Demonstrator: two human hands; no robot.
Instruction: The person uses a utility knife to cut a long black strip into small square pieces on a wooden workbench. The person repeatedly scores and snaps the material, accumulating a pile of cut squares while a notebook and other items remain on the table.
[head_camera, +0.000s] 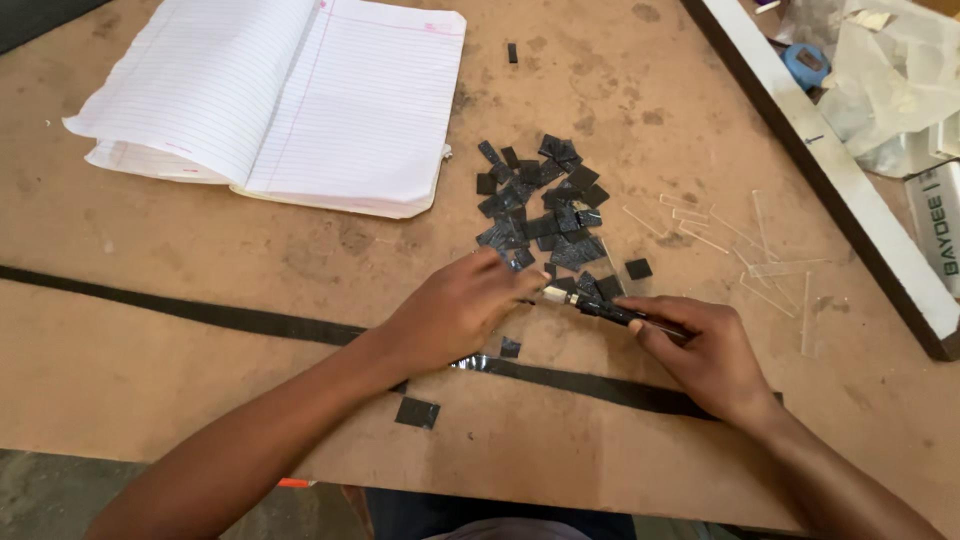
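Note:
A heap of several small black square pieces lies on the brown board. My left hand rests flat at the heap's near edge, fingers pressing down on something I cannot make out. My right hand grips a dark-handled cutting knife, its metal tip pointing left toward my left fingertips. One black piece lies apart to the right, another black piece near the board's front edge.
An open lined notebook lies at the back left. Clear plastic strips are scattered right of the heap. A black tape line crosses the board. A white-topped bar runs diagonally at right, with crumpled plastic beyond.

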